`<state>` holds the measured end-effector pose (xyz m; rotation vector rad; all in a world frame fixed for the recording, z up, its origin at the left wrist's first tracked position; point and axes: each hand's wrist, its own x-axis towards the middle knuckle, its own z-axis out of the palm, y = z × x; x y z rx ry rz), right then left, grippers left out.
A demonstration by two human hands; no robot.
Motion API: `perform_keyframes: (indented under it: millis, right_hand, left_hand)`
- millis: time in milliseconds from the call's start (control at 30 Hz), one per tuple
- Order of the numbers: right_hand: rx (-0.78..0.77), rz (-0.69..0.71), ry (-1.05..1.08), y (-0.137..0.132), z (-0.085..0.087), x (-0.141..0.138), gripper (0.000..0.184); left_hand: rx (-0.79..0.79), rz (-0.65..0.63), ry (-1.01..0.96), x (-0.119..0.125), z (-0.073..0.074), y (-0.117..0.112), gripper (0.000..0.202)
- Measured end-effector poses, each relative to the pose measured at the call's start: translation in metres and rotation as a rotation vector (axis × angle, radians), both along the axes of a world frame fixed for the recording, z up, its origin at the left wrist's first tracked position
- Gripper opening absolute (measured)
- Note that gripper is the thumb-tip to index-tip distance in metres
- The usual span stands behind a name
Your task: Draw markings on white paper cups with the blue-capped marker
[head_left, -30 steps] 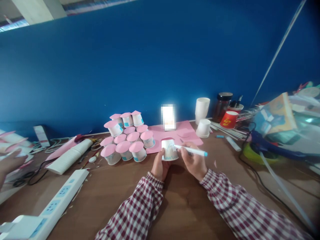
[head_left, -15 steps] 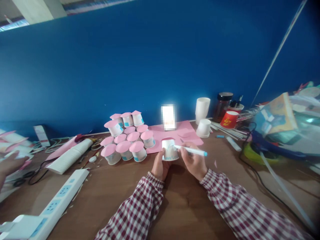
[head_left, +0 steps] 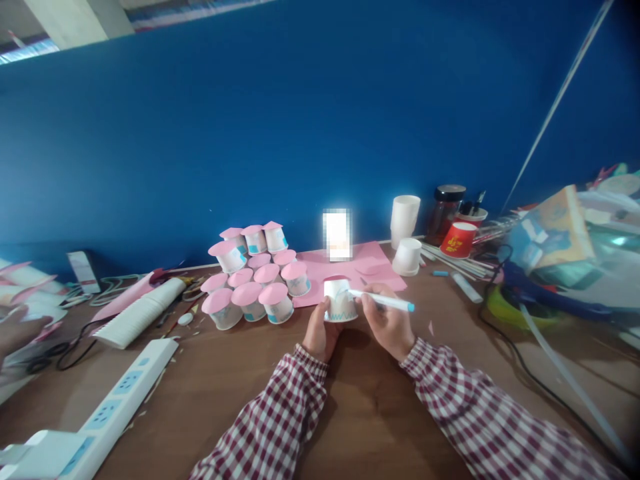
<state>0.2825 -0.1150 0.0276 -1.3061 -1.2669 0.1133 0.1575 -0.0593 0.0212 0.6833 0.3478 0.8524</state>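
Note:
My left hand [head_left: 320, 335] is closed round the left side and underside of a white paper cup [head_left: 338, 303], held bottom up. A blue zigzag line runs along the cup's lower edge, with fainter blue marks above it. Between the fingers of my right hand [head_left: 387, 323] is a white marker [head_left: 387, 302] with a blue end; its tip meets the cup's right side. Pink paper [head_left: 375, 267] lies just behind the cup. To the left stand several decorated paper cups [head_left: 274, 303] with pink cone tops, some stacked on others.
Upturned white cups [head_left: 407, 257], a red cup [head_left: 459, 240], a dark-lidded jar [head_left: 447, 210] and white sticks [head_left: 460, 262] stand or lie at right. A power strip [head_left: 117, 393] and a row of nested cups [head_left: 145, 313] lie left. Another person's hand [head_left: 23, 333] shows at far left.
The marker and both my hands stay almost in place against the cup. At the far left, the other person's hand has shifted slightly.

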Motion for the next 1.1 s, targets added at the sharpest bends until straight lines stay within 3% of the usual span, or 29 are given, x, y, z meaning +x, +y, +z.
perform_keyframes:
  millis: [567,1100]
  right_hand:
    - [-0.018,-0.001,-0.043,-0.002,0.004,-0.0014,0.009]
    - [0.018,0.017,0.072,0.0004,-0.0015,-0.0019,0.012]
  left_hand:
    - [-0.014,0.013,-0.001,-0.0001,-0.0005,0.0005,0.042]
    - [-0.002,0.014,0.021,0.0002,-0.0004,0.0007,0.045]
